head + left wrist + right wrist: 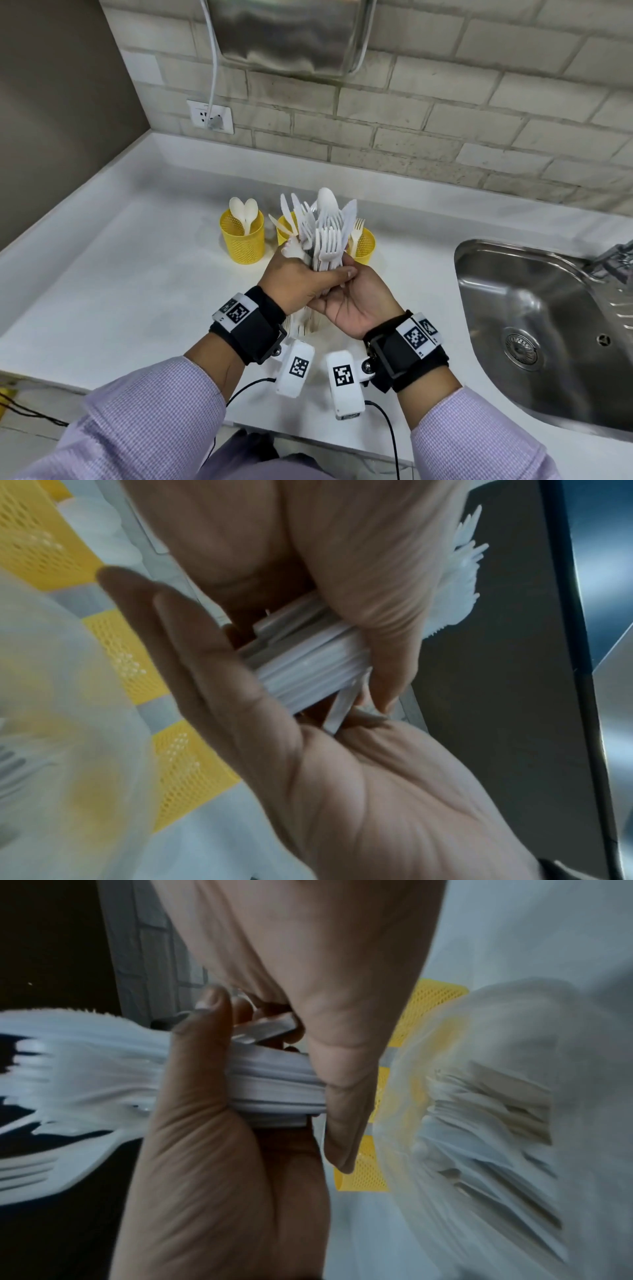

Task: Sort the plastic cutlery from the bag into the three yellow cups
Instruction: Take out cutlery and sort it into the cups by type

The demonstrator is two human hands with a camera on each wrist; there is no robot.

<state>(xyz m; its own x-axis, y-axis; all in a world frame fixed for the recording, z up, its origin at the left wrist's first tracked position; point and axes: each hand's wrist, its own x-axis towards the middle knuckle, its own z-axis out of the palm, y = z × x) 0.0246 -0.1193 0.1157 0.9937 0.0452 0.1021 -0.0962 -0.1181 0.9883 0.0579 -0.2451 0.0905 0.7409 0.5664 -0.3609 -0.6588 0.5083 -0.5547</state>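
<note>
Mixed white cutlery bundle (323,233) held upright just in front of three yellow cups (242,236), left hand (301,279) and right hand (356,301) both clenched round handles; best to pinch out matching pieces singly, gripping the rest firmly

- cups (242,236): yellow, fine mesh holes all over
- cutlery bundle (325,233): white; spoons (244,209) in left cup off-white
- bag (496,1096): cloudy translucent white
- counter (137,274): white
- wall (445,113): beige-grey brick pattern, darker grout
- sink (534,308): shiny steel grey
- sleeves (150,418): pale lilac, fine check
- wrist straps (253,325): black, with white tags carrying black-and-white square codes
- socket (210,116): white
</note>
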